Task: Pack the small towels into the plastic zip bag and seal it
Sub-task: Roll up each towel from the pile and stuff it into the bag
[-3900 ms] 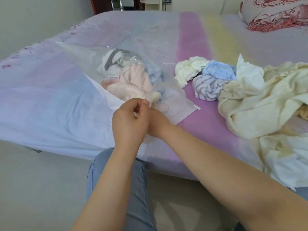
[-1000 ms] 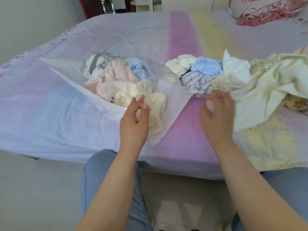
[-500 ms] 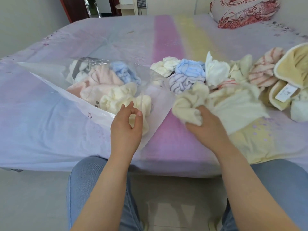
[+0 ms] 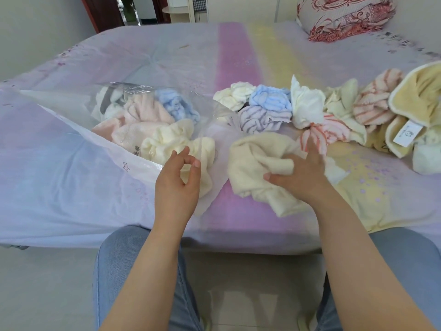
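The plastic zip bag point(image 4: 78, 120) lies on the bed point(image 4: 59, 187) with its mouth toward the person, already stuffed with small towels — pink point(image 4: 143, 111), blue point(image 4: 176, 106) and pale yellow point(image 4: 167, 142) ones show through the clear film; the left hand point(image 4: 176, 185) hovers at the bag's mouth with fingers point(image 4: 196, 163) loosely curled, and whether they pinch the thin plastic edge cannot be told; the right hand point(image 4: 303, 173) grips a cream towel point(image 4: 253, 168) just beside the bag's opening, thumb and fingers bunched into the cloth; beyond it, more loose towels sit in a row on the bed — a cream one point(image 4: 236, 96), a light blue one point(image 4: 272, 99), a purple-striped one point(image 4: 260, 119), a white one point(image 4: 306, 106) and red-striped ones point(image 4: 372, 103); a yellow blanket with a label point(image 4: 420, 103) lies at the far right; a patterned pillow point(image 4: 346, 15) rests at the head of the bed.
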The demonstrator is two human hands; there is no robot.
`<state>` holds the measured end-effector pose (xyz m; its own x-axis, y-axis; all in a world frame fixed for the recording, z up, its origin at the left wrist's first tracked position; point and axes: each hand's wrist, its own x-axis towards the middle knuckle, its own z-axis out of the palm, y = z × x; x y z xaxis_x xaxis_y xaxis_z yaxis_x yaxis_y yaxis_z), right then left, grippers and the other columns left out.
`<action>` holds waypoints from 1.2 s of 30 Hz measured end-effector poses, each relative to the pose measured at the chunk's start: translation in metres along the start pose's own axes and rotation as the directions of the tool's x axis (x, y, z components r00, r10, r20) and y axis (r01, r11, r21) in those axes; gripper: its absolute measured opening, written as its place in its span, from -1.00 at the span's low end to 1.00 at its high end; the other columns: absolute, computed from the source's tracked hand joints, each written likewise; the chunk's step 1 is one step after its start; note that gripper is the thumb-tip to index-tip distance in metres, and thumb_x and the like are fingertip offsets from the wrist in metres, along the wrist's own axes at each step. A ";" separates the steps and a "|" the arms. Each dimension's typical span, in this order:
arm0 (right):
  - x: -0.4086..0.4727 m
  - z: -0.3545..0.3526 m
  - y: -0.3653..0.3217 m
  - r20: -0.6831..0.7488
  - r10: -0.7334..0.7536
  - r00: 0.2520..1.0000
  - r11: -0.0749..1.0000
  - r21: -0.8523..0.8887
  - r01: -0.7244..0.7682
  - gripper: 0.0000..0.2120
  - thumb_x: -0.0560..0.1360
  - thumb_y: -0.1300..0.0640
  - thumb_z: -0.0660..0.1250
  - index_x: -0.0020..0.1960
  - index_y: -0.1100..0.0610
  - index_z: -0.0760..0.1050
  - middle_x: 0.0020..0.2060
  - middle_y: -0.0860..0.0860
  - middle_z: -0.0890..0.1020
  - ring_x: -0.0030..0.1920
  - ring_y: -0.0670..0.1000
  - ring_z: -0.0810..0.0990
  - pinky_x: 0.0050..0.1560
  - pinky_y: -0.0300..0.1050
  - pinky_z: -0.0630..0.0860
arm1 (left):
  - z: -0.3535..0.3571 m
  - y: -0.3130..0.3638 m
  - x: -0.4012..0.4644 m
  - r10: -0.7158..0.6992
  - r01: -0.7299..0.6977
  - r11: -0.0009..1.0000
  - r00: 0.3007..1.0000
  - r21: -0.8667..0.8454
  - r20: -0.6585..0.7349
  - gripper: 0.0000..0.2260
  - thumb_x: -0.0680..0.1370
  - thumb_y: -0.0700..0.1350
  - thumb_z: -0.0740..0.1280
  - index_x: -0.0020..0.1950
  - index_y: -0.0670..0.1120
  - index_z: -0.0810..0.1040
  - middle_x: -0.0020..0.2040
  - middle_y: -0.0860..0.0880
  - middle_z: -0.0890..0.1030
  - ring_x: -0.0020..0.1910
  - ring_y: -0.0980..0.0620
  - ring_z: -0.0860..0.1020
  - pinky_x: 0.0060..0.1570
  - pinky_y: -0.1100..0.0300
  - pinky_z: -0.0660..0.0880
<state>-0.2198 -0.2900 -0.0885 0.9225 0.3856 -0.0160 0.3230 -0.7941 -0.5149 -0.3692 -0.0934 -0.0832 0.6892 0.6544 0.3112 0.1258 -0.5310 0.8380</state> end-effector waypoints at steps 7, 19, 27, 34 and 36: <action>0.007 0.023 -0.011 0.169 -0.307 0.936 0.948 0.134 0.287 -0.51 0.36 0.03 0.46 0.28 -0.03 0.50 0.31 0.01 0.44 0.25 0.01 0.48 0.20 -0.12 0.41 | 0.003 0.002 -0.001 -0.006 0.005 0.999 1.000 -0.040 -0.019 -0.84 0.61 -0.05 0.26 -0.16 0.13 0.48 0.37 0.18 0.49 0.47 0.17 0.28 0.35 0.10 0.33; -0.019 -0.006 -0.046 0.027 -0.501 0.865 0.417 0.884 0.214 -0.66 0.37 0.12 0.48 0.14 0.01 0.57 -0.01 -0.07 0.69 0.03 -0.09 0.65 -0.07 -0.25 0.55 | -0.024 0.003 -0.003 -0.014 -0.001 0.993 0.992 -0.121 -0.123 -0.81 0.55 -0.06 0.37 -0.22 0.20 0.56 0.24 0.25 0.58 0.17 0.44 0.47 -0.06 0.58 0.31; 0.013 0.093 -0.080 0.188 -0.336 0.923 0.911 -0.183 0.369 -0.53 0.50 0.03 0.28 0.34 0.18 0.30 0.25 0.13 0.42 0.19 0.24 0.43 0.14 0.06 0.38 | -0.027 0.004 -0.007 0.044 -0.075 0.984 0.982 -0.164 -0.183 -0.77 0.55 -0.06 0.39 -0.23 0.25 0.55 0.12 0.30 0.61 0.29 0.30 0.46 0.08 0.51 0.35; 0.046 0.084 -0.130 -0.034 -0.263 0.964 0.750 0.622 0.227 -0.92 0.44 0.22 0.32 -0.09 0.08 0.54 0.00 0.22 0.62 0.09 0.16 0.57 0.00 -0.07 0.51 | -0.024 0.002 -0.007 0.152 -0.166 0.983 0.974 -0.073 -0.167 -0.77 0.55 -0.08 0.38 -0.18 0.27 0.53 0.10 0.31 0.57 0.34 0.21 0.42 0.27 0.40 0.29; 0.047 0.098 -0.127 0.173 -0.390 0.905 0.803 0.545 0.242 -0.74 0.45 0.21 0.33 0.12 0.06 0.44 0.25 0.21 0.48 0.27 0.12 0.42 0.26 0.00 0.41 | -0.024 -0.001 -0.006 0.152 -0.164 0.984 0.975 -0.063 -0.159 -0.84 0.54 -0.07 0.37 -0.15 0.22 0.56 0.11 0.28 0.58 0.33 0.21 0.43 0.26 0.42 0.28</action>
<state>-0.2381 -0.1246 -0.1076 0.6723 0.7393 0.0383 0.3675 -0.2884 -0.8842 -0.3910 -0.0840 -0.0749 0.5781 0.6429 0.5024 -0.0343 -0.5960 0.8023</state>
